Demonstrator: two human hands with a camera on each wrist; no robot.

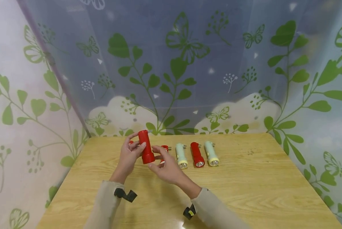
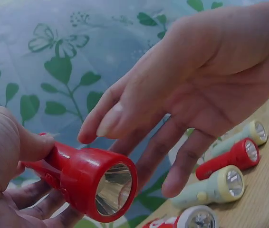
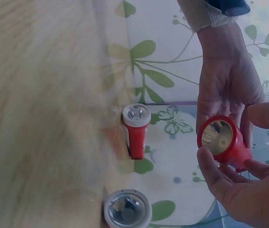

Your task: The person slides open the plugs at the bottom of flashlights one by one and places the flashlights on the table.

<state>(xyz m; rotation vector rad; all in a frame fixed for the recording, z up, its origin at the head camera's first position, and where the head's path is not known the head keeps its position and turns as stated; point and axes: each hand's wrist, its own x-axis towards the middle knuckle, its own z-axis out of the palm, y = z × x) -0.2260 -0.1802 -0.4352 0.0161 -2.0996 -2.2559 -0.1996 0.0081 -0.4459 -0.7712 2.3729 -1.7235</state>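
My left hand (image 1: 127, 157) grips a red flashlight (image 1: 146, 149) above the table, its lens end pointing down and metal prongs sticking out near the top. In the left wrist view the thumb lies along the body, and the shiny reflector (image 2: 115, 192) faces the camera. My right hand (image 1: 169, 167) is beside the lens end with fingers loosely extended; in the right wrist view its fingertips (image 3: 205, 159) are right at the rim. Behind the right hand a red flashlight with a white head (image 1: 164, 149) is partly hidden. Another red flashlight (image 1: 131, 142) shows behind the left fingers.
To the right a pale green flashlight (image 1: 181, 154), a red one (image 1: 197, 153) and another pale green one (image 1: 210, 152) lie in a row, lenses toward me. They lie on a wooden table (image 1: 259, 190). A patterned curtain (image 1: 188, 79) rises behind its far edge.
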